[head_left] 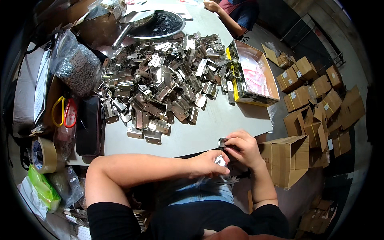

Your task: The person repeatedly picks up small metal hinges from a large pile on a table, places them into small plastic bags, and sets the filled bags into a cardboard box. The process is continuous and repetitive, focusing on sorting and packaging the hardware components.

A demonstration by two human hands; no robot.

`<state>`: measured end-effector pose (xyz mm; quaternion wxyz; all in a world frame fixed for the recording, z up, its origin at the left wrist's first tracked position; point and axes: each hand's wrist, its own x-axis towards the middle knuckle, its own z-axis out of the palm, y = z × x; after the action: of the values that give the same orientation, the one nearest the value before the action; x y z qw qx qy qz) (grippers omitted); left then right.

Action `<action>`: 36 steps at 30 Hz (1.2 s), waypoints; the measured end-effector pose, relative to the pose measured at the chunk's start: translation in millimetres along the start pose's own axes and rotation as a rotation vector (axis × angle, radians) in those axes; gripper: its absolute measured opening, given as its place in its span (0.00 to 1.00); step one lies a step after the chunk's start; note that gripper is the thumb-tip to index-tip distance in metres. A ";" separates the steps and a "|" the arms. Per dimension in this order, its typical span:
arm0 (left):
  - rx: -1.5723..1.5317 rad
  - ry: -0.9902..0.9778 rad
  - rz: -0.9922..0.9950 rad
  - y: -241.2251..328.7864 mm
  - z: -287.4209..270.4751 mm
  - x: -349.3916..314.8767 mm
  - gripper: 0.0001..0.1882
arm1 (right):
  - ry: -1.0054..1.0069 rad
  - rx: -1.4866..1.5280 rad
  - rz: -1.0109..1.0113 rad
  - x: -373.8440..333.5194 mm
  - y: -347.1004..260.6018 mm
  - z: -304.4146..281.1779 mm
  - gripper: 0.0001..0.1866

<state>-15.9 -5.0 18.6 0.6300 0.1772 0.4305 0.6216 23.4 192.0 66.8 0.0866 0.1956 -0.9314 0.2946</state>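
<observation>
At the table's front edge, my left hand (208, 163) is closed around a shiny metal piece (220, 161), partly hidden by the fingers. Just beyond it, my right hand (245, 149) pinches a small metal piece (222, 142) between thumb and fingers. Its exact kind is too small to make out. A wide heap of silvery metal brackets (164, 86), bent at an angle and pierced with holes, covers the middle of the table. A few brackets lie at the heap's near edge, ahead of my left forearm.
Right of the heap stands an open box (276, 86) of pink-and-white packets. Behind it is a metal bowl (182, 30) of black pieces. Leftward are a bag of screws (78, 66), red and yellow handles (70, 114), a dark case (89, 126) and tape (38, 154). Cardboard boxes (298, 100) crowd the floor. Another person (240, 18) sits opposite.
</observation>
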 end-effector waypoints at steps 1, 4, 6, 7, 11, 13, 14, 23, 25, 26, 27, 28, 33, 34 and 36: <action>-0.013 0.027 -0.002 1.8 0.3 -1.7 0.20 | 0.005 0.082 0.047 -5.7 -2.6 -3.3 0.09; -0.159 -0.045 0.005 3.9 -0.9 -4.4 0.21 | -0.081 0.281 0.054 -11.2 -7.8 -21.9 0.10; -0.148 -0.060 0.021 2.8 -2.3 -6.5 0.20 | -0.212 0.352 0.053 -8.4 -17.2 -29.2 0.11; -0.138 -0.079 0.028 3.6 -2.6 -5.7 0.20 | -0.275 0.361 0.025 -7.5 -19.5 -31.4 0.10; -0.010 -0.115 0.062 6.3 0.1 -5.5 0.20 | -0.348 0.351 -0.011 -3.8 -32.7 -28.8 0.10; 0.008 -0.129 0.075 10.6 3.0 -8.6 0.20 | -0.332 0.327 -0.041 2.6 -39.4 -27.7 0.10; 0.014 -0.145 0.064 7.1 0.1 -5.4 0.20 | -0.336 0.299 -0.059 5.8 -42.0 -29.2 0.10; 0.101 -0.150 0.022 7.7 1.2 -9.2 0.26 | -0.255 0.183 0.062 79.5 -8.2 -28.6 0.06; 0.109 -0.172 0.024 5.7 0.3 -6.6 0.26 | -0.112 0.100 -0.060 114.2 7.3 -5.5 0.08; 0.117 -0.185 0.020 7.0 0.6 -5.8 0.26 | -0.095 0.037 -0.075 127.2 16.0 3.3 0.09; 0.123 -0.189 0.016 8.1 0.4 -5.9 0.25 | -0.082 -0.021 -0.096 138.2 22.8 11.7 0.11; 0.126 -0.191 0.016 8.6 -0.4 -6.8 0.25 | -0.105 -0.107 -0.107 146.0 24.7 17.9 0.14; 0.108 -0.176 0.044 2.7 -2.1 -2.4 0.24 | -0.199 -0.131 -0.083 144.3 28.3 15.4 0.13; 0.104 -0.176 0.027 4.1 -1.4 -3.9 0.24 | -0.194 -0.127 -0.068 138.0 29.6 14.3 0.12; 0.095 -0.187 0.023 3.0 -0.9 -3.6 0.24 | -0.245 -0.048 -0.008 126.8 32.5 10.2 0.10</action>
<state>-18.0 -8.2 21.6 0.6510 0.2693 0.3968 0.5884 -105.7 170.7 76.8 -0.0222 0.2318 -0.9410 0.2456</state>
